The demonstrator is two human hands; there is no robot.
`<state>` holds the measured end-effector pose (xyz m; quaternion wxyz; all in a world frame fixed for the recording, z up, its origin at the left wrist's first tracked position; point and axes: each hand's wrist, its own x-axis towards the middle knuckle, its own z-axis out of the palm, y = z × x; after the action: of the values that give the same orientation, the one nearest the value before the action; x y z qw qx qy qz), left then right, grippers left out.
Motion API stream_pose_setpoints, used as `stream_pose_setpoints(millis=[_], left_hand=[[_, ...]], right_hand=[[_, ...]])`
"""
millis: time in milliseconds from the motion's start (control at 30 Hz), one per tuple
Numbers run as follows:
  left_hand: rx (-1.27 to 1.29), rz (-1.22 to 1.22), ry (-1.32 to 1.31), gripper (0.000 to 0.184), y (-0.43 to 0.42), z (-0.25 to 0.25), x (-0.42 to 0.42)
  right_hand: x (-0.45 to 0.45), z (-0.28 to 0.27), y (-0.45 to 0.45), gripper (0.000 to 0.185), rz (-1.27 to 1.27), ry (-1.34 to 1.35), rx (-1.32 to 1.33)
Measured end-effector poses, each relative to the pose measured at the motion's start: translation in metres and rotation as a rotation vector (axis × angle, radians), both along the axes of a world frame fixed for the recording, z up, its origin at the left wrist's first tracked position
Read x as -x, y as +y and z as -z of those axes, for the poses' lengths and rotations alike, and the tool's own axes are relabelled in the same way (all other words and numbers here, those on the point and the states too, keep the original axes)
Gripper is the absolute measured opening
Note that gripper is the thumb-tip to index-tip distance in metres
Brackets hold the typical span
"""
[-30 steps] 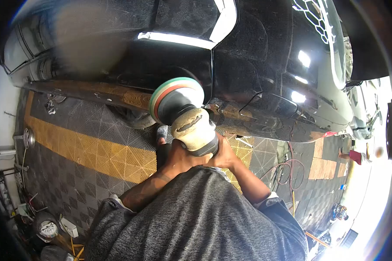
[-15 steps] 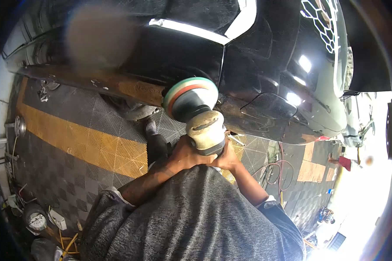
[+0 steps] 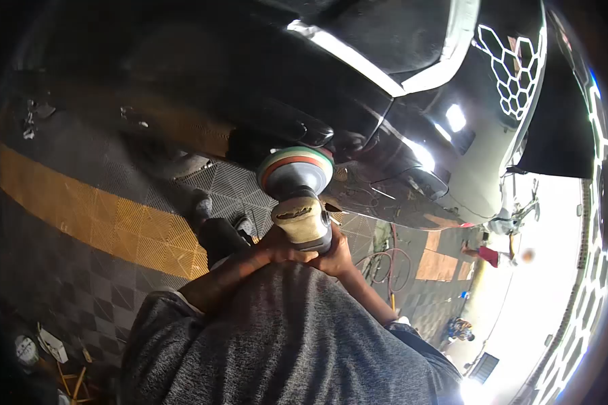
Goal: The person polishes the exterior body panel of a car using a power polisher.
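Both of my hands are wrapped round a car polisher [image 3: 301, 219] in front of my chest. My left hand [image 3: 280, 247] is closed on its left side, and my right hand [image 3: 335, 256] is closed on its right side. The polisher has a worn, cream-coloured body. Its round pad [image 3: 297, 167], layered green, orange and grey, faces away from me at the lower side of a glossy black car [image 3: 378, 57]. I cannot tell if the pad touches the panel. Fingertips are partly hidden behind the tool.
Grey floor tiles with a yellow band [image 3: 101, 216] lie to the left. A coiled reddish hose [image 3: 393, 260] is on the floor to the right. Further right are another person [image 3: 490, 256] and a second person [image 3: 460, 329]. A yellow-legged stand [image 3: 74, 383] is at lower left.
The view has swung, so the car's panel seams and lights sit further right. The polisher appears slightly lower and further left, with both hands still round it.
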<state>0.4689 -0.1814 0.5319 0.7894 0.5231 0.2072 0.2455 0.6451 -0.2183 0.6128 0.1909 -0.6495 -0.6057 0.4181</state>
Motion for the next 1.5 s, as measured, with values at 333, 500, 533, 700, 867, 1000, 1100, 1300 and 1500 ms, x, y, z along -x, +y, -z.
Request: stream_pose_setpoints(millis=[333,500,533,700,867,1000,1100,1300,1500], left_hand=[[-0.243,-0.090,-0.018,0.076,-0.003,0.017,-0.029],[-0.408,-0.118,0.202,0.068,-0.001,-0.011,-0.017],[-0.415,-0.144,0.194,0.068,-0.001,-0.011,-0.018],[-0.480,-0.284,0.172,0.064,0.002,-0.030,-0.019],[-0.533,-0.396,0.158,0.061,0.004,-0.052,-0.023],[-0.559,-0.439,0.150,0.059,0.007,-0.058,-0.025],[-0.579,-0.458,0.158,0.057,0.009,-0.061,-0.027],[-0.659,-0.568,0.131,0.056,0.009,-0.054,-0.025],[-0.441,-0.431,0.118,0.064,0.023,-0.069,-0.005]], right_hand=[[-0.034,0.022,-0.021,0.078,0.052,0.030,0.025],[-0.075,0.055,-0.043,0.066,-0.037,0.141,0.084],[-0.080,0.054,-0.043,0.061,-0.106,0.110,0.127],[-0.073,0.025,-0.041,0.062,-0.205,-0.126,0.030],[-0.059,-0.013,-0.028,0.076,0.090,0.389,0.203],[-0.048,-0.035,-0.013,0.074,0.160,0.516,0.228],[-0.054,-0.038,-0.013,0.054,0.245,0.944,0.319],[-0.085,0.014,-0.032,0.069,0.590,0.791,0.562],[-0.078,0.009,-0.035,0.060,0.319,0.471,0.511]])
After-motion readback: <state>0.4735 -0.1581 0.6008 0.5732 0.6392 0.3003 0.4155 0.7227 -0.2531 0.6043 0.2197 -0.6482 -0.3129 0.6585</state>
